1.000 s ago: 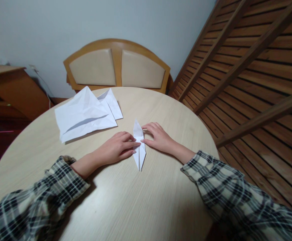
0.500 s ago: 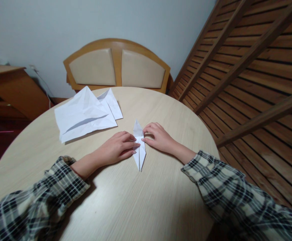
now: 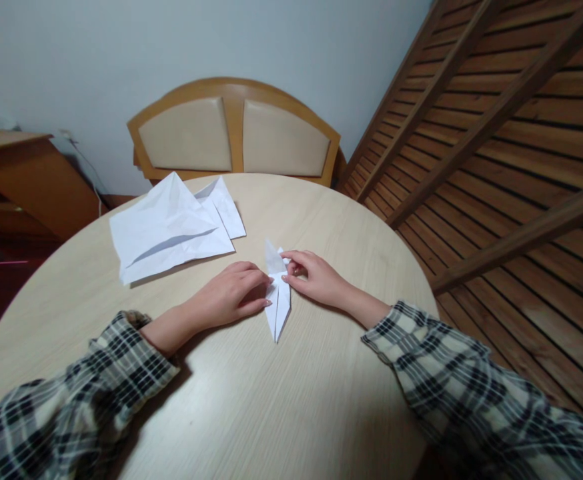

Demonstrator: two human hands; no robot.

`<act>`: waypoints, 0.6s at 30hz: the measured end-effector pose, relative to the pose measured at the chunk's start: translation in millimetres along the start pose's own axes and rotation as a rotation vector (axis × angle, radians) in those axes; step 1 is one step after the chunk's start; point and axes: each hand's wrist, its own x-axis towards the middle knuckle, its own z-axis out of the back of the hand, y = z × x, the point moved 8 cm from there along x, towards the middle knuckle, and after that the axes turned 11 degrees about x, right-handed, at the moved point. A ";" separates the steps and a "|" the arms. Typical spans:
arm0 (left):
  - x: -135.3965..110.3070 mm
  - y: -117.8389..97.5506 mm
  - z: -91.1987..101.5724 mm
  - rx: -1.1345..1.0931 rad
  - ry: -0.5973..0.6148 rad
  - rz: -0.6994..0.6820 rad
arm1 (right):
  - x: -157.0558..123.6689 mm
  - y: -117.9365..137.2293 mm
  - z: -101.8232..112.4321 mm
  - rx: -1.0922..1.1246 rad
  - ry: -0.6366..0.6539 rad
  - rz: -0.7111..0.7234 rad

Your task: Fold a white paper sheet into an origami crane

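A narrow piece of folded white paper [image 3: 277, 303] lies on the round table [image 3: 251, 407], its slit lower point towards me. My left hand [image 3: 231, 291] is closed at its left edge, thumb and fingertips on the paper. From the right, my right hand [image 3: 316, 275] pinches the paper near its upper part between thumb and fingers. A flap at the top of the paper stands lifted and leans left. The fingertips partly hide the middle of the paper.
Creased white paper sheets [image 3: 171, 230] lie on the table at the back left. Behind the table is a chair [image 3: 236, 127] with cream panels. A slatted wooden screen [image 3: 496, 153] stands on the right, and a wooden cabinet [image 3: 31, 177] on the left.
The top flap of the folded paper has been lifted and turned to the left. My right fingers have moved slightly inward. My left fingers have drawn back from the middle.
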 end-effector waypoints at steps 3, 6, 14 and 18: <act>0.8 -4.9 1.6 -0.017 0.008 -0.058 | -1.1 -1.3 -0.3 0.125 -0.008 -0.027; 1.3 -6.7 3.9 -0.023 -0.006 -0.077 | -2.4 -2.6 -1.7 0.209 0.002 -0.058; 0.2 -7.2 3.8 -0.036 -0.041 -0.099 | -5.7 -6.5 -12.5 0.274 0.066 -0.145; -0.5 -9.1 2.6 -0.025 -0.034 -0.123 | -3.5 -3.1 -10.3 0.208 0.060 -0.108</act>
